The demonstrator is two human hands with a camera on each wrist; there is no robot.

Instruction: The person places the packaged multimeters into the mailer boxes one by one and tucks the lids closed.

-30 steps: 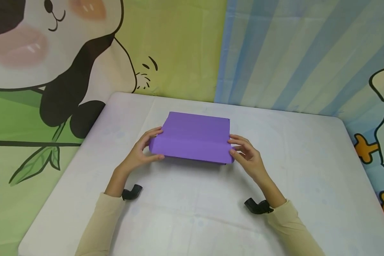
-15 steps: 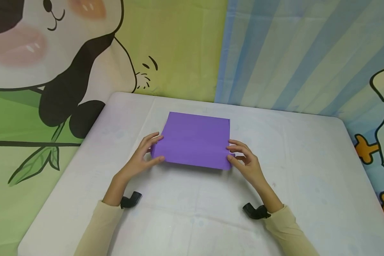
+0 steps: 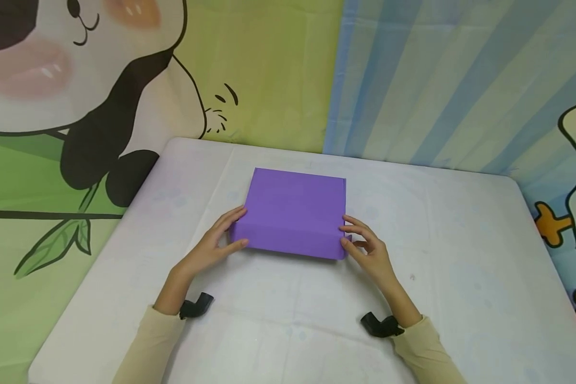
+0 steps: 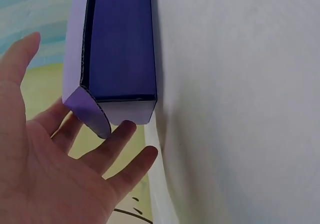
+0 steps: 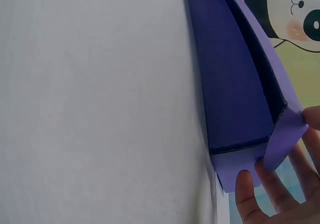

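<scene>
A purple cardboard box (image 3: 293, 208) lies on the white table (image 3: 461, 256), its lid almost down and the front flap hanging over the near wall. My left hand (image 3: 216, 242) touches the near left corner with fairly straight fingers; in the left wrist view the rounded side tab (image 4: 92, 116) rests against my fingers (image 4: 120, 144). My right hand (image 3: 367, 250) touches the near right corner. In the right wrist view the lid (image 5: 260, 48) stands slightly apart from the box wall (image 5: 230, 83), and my fingertips (image 5: 247, 184) rest at the flap's end.
The table is backed by a cartoon panda cloth (image 3: 77, 80) on the left and a blue striped cloth (image 3: 437, 80) on the right. Black wrist mounts (image 3: 194, 305) sit on both beige sleeves. The table's far edge lies close behind the box.
The lid's front flap has come down from a raised fold to nearly flat over the box front. Both hands followed it down and toward me.
</scene>
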